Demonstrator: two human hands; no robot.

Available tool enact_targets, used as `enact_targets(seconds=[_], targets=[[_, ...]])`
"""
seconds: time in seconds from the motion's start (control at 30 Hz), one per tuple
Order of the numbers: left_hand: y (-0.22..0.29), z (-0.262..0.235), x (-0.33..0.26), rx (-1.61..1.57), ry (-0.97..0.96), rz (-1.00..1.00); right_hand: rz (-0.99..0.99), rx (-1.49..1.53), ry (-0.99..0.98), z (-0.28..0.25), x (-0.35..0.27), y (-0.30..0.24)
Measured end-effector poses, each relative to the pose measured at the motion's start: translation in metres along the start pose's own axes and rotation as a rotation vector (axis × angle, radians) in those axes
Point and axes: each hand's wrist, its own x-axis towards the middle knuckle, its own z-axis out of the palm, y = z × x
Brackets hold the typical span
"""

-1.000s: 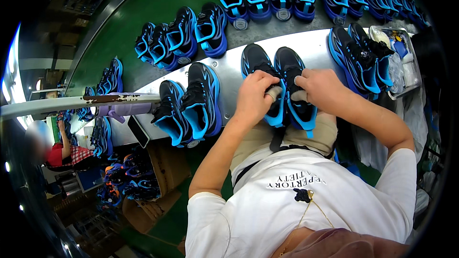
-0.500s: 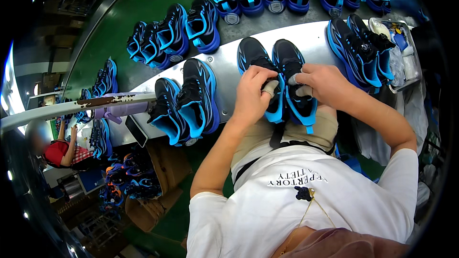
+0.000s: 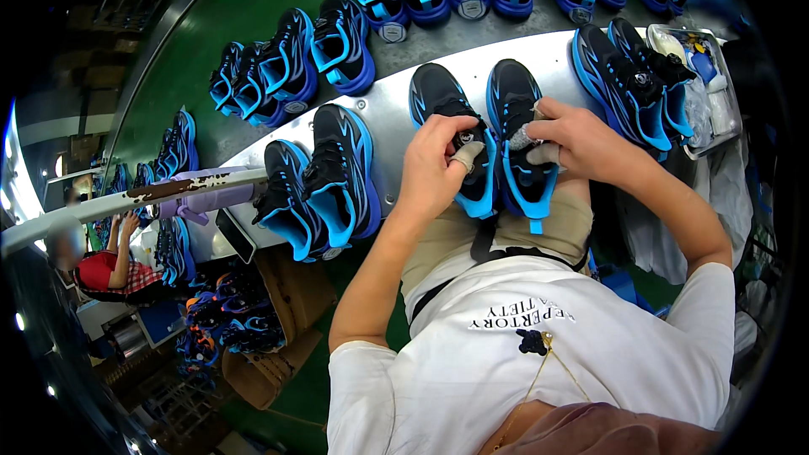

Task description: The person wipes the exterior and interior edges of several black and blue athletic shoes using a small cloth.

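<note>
So the person is wearing a plain white short-sleeved t-shirt (image 3: 539, 371), loose fit, with a line of dark printed lettering across the chest and a tiny dark figure-shaped graphic just under it, around 6 o'clock in the frame. A thin gold-coloured chain hangs from the neck and runs across that print. Khaki/tan trousers (image 3: 506, 227) show above the shirt hem, toward the centre, and a dark strap runs down over them, plus another black strap running diagonally across the waist. Arms are bare from the sleeves down. The left hand (image 3: 434, 173) has a pale tape wrap on one fingertip, and the right hand (image 3: 581, 139) has similar whitish tape around a finger at roughly 1 o'clock.
</note>
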Motion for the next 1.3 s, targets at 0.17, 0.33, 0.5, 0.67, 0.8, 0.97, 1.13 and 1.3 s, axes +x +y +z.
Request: enact_targets(seconds=[0.17,0.33,0.5,0.67,0.8,0.97,1.13,1.3], targets=[[0.004,-0.002,0.0,-0.075,-0.082,-0.037,0.164,-0.029,-0.043,-0.008,0.001,-0.008],[0.008,0.012,-0.004,0.325,0.286,0.358,0.266,-0.12,0.034,0.008,-0.008,-0.003],[0.046,0.038,-0.04,-0.655,-0.321,-0.512,0.179,0.162,-0.088,-0.015,-0.001,-0.002],[0.043,0.083,-0.043,-1.164,-0.144,-0.683,0.205,-0.013,0.076,0.007,-0.009,0.003],[0.048,0.069,-0.036,-1.117,-0.28,-0.783,0.191,0.044,0.035,-0.005,-0.007,0.013],[0.05,0.082,-0.03,-1.231,-0.219,-0.794,0.164,0.058,0.006,0.007,-0.011,0.013],[0.047,0.088,-0.036,-1.271,-0.15,-0.726,0.166,0.133,0.012,-0.009,-0.004,0.013],[0.053,0.088,-0.033,-1.237,-0.138,-0.759,0.152,0.063,0.099,0.008,-0.011,0.021]])
